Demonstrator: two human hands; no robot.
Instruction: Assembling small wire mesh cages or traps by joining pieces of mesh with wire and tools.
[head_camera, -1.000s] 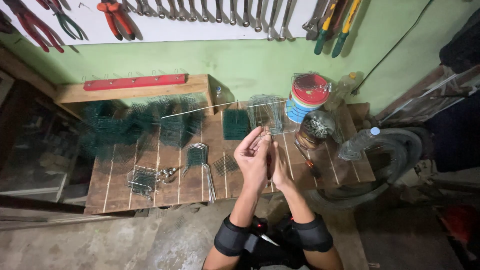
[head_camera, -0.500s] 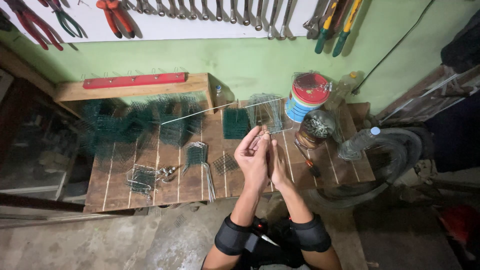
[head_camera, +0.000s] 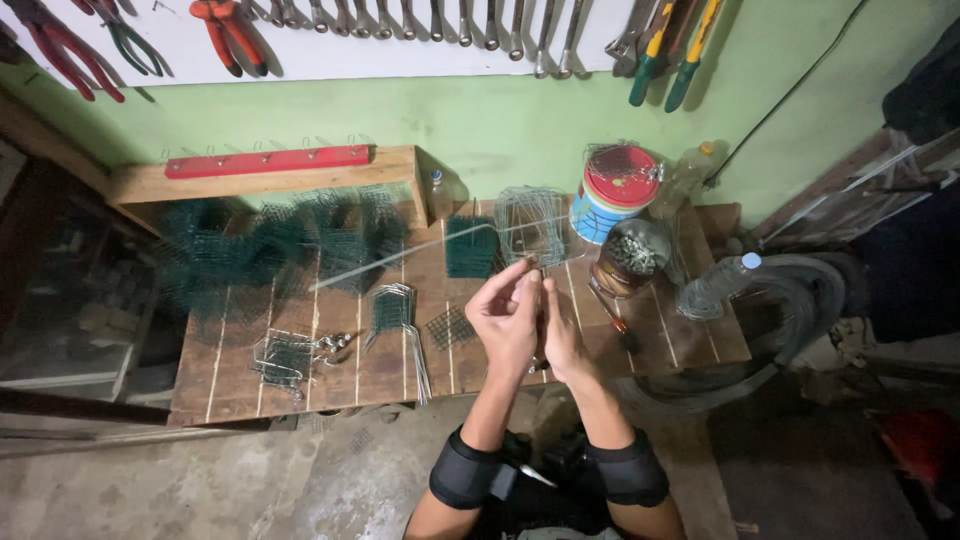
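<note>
Wire pinched between both hands

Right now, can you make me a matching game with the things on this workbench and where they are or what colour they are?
Things:
1. long thin wire
2. striped tin
3. red bar with hooks
4. clear plastic bottle

Descriptions:
A. lying on its side at the bench's right end
B. pinched between the left hand and right hand
C. fixed on the wooden shelf at the back left
D. red lid, standing by the green wall

Pairs: 1-B, 2-D, 3-C, 4-A
</note>
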